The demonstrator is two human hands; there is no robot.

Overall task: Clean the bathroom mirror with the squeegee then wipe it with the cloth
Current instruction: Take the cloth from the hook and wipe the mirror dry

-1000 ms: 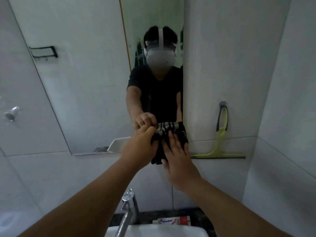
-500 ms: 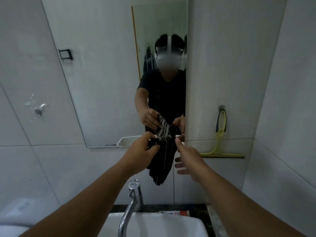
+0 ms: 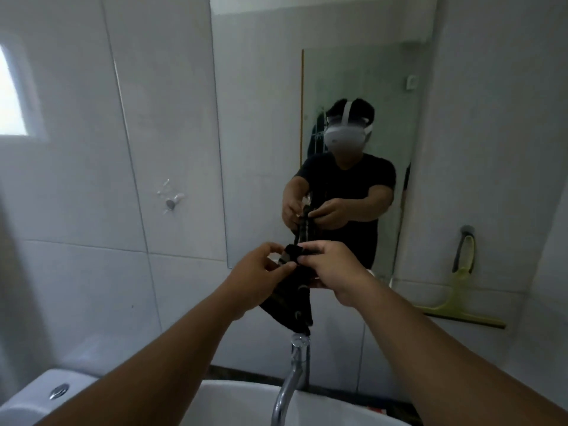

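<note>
The cloth (image 3: 292, 298) is pinched at its top by the left hand (image 3: 258, 281) and right hand (image 3: 333, 272), hanging lengthwise downward above the tap (image 3: 296, 361), before the mirror (image 3: 261, 133).

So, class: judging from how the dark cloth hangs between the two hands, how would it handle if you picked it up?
The cloth sags below both hands, so it is probably floppy. A fingertip pinch holds it, so it is likely light. It may bunch up.
</note>
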